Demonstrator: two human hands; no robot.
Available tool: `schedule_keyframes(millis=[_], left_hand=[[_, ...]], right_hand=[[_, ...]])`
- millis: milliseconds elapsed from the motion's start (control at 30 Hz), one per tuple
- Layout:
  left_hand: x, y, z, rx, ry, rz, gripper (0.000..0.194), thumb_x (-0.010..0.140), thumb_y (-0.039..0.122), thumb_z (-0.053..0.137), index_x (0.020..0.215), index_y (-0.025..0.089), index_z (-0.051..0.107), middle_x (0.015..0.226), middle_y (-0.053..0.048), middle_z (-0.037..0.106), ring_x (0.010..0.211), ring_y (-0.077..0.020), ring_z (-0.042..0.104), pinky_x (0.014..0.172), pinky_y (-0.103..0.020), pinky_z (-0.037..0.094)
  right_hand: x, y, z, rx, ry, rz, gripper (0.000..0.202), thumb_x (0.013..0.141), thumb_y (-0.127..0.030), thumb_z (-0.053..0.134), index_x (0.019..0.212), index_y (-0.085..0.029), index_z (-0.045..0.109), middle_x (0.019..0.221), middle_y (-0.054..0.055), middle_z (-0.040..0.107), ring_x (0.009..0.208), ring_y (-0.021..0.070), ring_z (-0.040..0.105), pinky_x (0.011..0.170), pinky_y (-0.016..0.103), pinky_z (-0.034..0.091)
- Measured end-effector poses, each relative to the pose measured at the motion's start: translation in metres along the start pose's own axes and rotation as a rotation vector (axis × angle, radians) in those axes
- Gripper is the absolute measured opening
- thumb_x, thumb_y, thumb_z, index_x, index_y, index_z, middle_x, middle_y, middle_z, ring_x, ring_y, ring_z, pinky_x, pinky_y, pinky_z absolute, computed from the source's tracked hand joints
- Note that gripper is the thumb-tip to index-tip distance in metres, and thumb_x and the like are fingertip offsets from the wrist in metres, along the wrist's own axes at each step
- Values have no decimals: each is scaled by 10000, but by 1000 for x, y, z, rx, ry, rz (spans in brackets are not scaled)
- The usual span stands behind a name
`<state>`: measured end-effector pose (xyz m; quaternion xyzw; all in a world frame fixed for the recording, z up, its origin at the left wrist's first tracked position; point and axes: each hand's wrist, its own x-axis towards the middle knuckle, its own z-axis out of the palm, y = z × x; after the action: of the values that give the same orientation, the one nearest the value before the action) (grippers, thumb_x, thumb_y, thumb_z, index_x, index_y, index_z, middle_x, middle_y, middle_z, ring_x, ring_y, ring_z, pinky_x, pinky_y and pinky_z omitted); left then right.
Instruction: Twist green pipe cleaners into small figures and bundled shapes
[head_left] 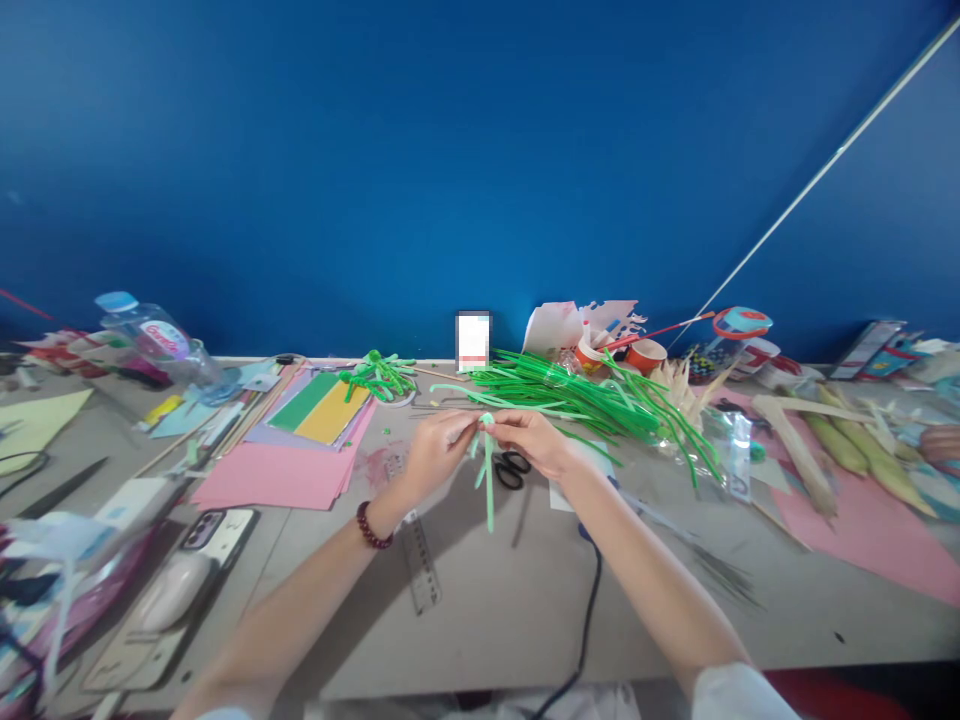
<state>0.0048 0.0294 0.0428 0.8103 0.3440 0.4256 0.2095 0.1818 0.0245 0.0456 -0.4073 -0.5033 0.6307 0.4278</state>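
Clear lidded bucket (739, 335), rear R: contents unclear. Orange cup (646, 356) adj.: contents n/v. L hand (441, 450) and R hand (531, 440): fingertips pinched on upper end of pale-green pipe cleaner (490, 490), hanging approx. mid-table, near scissors (512, 470) w/ black loop handles. Behind: thin, bright-green pipe cleaners (555, 395), piled. Exact grip partly hidden; far L items blurred, cut off.

No wording can be read with certainty. At nine o'clock, the bottle (146, 318) leaning on the worktop (480, 630) bears a pink-and-white label (166, 338) with one word in flowing white letters, too blurred to spell out. Near seven o'clock, the clear ruler (423, 568) carries dark scale marks, its numbers too small to make out.
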Motion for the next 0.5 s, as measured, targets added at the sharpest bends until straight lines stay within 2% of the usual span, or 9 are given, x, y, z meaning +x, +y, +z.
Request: schedule_keyframes(millis=[100,200,333,500], left_hand=[[-1,5,3,-160,-11,-97,299,914,320,433,998,176,682,987,-91,702,906,-199,638,815,-313,483],[-1,8,6,-269,-19,-126,293,867,354,518,1037,161,657,1058,-106,678,973,-218,616,865,-338,475],[1,8,7,-291,-27,-142,314,817,364,596,1041,151,649,1050,-109,672,956,-218,606,848,-343,478],[5,6,3,-267,-39,-147,288,829,374,585,1013,169,671,1027,-98,677,943,-209,595,835,-337,468]], right_hand=[[-1,-3,4,82,25,-13,266,562,-380,802,680,-163,706,660,-13,566,572,77,463,545,229,379],[-2,-5,5,77,51,-63,253,590,-384,782,697,-164,714,672,3,598,613,103,512,595,254,425],[-3,-7,6,-11,90,-123,219,628,-378,750,649,-164,706,646,4,617,614,116,536,645,275,450],[-4,-8,4,-119,98,-131,210,656,-366,730,733,-171,718,674,4,650,602,110,546,668,275,465]])
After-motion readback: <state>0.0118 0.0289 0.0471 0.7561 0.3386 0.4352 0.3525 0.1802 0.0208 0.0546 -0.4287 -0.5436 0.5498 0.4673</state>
